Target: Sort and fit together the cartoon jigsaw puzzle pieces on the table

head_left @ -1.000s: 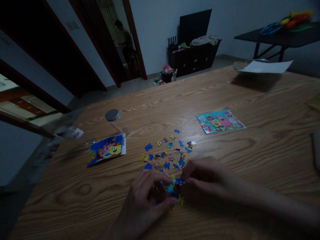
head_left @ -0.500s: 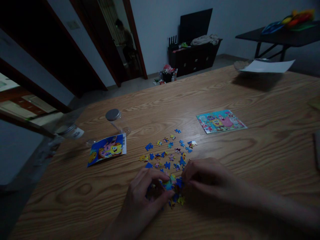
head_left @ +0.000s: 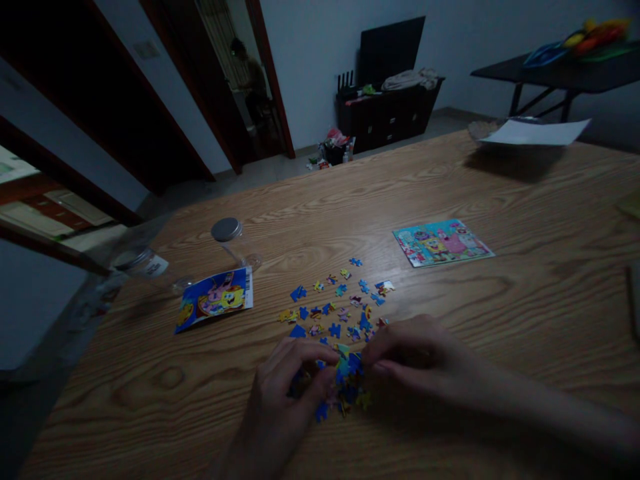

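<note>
Sheet [head_left: 215,299] lies left of the left hand [head_left: 290,387], which pinches a teal piece [head_left: 343,364] over the pile [head_left: 345,405], and the blue piece [head_left: 355,362] pinched by the right hand [head_left: 417,353] now sits closer to the teal, so they seem nearly joined.

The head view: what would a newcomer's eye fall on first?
Probably the left hand and right hand, close together over the near part of the colourful jigsaw pieces on the wooden table. Next, two bright cartoon pictures: a blue sheet left of the pieces, and a turquoise card beyond them to the right.
</note>
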`<state>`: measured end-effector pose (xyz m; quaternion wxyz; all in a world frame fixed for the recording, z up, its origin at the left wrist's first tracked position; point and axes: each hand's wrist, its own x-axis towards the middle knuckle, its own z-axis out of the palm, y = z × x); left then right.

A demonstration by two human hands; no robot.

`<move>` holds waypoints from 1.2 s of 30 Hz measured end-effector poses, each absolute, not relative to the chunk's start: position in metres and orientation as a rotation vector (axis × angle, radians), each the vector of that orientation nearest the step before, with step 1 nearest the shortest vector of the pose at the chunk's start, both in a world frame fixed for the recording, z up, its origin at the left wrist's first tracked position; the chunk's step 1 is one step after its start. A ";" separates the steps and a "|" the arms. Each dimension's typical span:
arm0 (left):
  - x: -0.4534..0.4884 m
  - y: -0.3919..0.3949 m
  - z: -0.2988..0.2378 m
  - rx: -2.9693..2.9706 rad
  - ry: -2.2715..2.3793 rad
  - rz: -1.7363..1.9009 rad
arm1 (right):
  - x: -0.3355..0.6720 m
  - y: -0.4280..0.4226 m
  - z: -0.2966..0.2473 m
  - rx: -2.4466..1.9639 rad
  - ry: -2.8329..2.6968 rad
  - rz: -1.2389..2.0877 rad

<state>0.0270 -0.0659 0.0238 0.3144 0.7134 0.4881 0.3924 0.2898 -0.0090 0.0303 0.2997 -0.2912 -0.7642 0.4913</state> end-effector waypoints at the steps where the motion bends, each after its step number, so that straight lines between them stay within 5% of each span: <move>1: 0.027 -0.065 0.022 1.831 1.314 1.033 | 0.290 -0.009 0.031 -0.772 -2.025 1.296; 9: 0.032 -0.060 0.017 1.507 1.433 1.058 | 0.291 -0.011 0.023 -0.736 -2.022 1.294; 30: -0.024 0.081 0.016 2.110 1.592 0.906 | 0.347 0.063 0.025 -1.089 -2.388 1.075; 36: -0.023 0.096 -0.003 2.146 1.589 0.866 | 0.343 0.058 0.028 -1.038 -2.615 0.680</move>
